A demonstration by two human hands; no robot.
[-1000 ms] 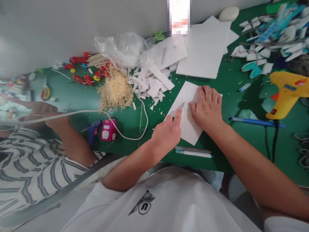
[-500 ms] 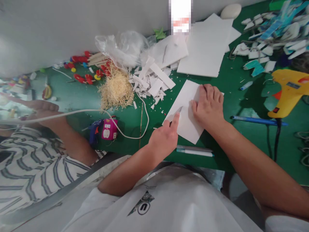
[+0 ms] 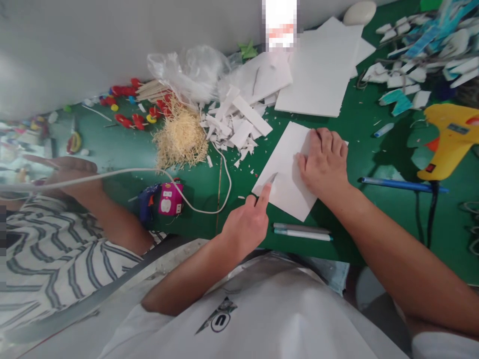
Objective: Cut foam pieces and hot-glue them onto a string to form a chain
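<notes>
A white foam board piece point(image 3: 290, 192) lies at an angle on the green table in front of me. My left hand point(image 3: 247, 219) is closed around a craft knife point(image 3: 273, 177), its index finger stretched along the top. Only the thin pointed blade shows, over the left part of the board; the handle is hidden in my palm. Whether the tip touches the board is hard to tell. My right hand point(image 3: 325, 162) lies flat on the board's right side, fingers spread forward and thumb apart.
White offcuts point(image 3: 239, 124) and a heap of straw-like shreds point(image 3: 181, 137) lie beyond. Larger white sheets point(image 3: 318, 70) are stacked behind. At right are a yellow glue gun point(image 3: 449, 142) and a blue pen point(image 3: 404, 185). A white cord point(image 3: 198, 210) crosses leftwards, near a co-worker's hand point(image 3: 73, 167).
My left hand has drawn the knife back toward me and to the left across the board. My right hand stays in place on the board.
</notes>
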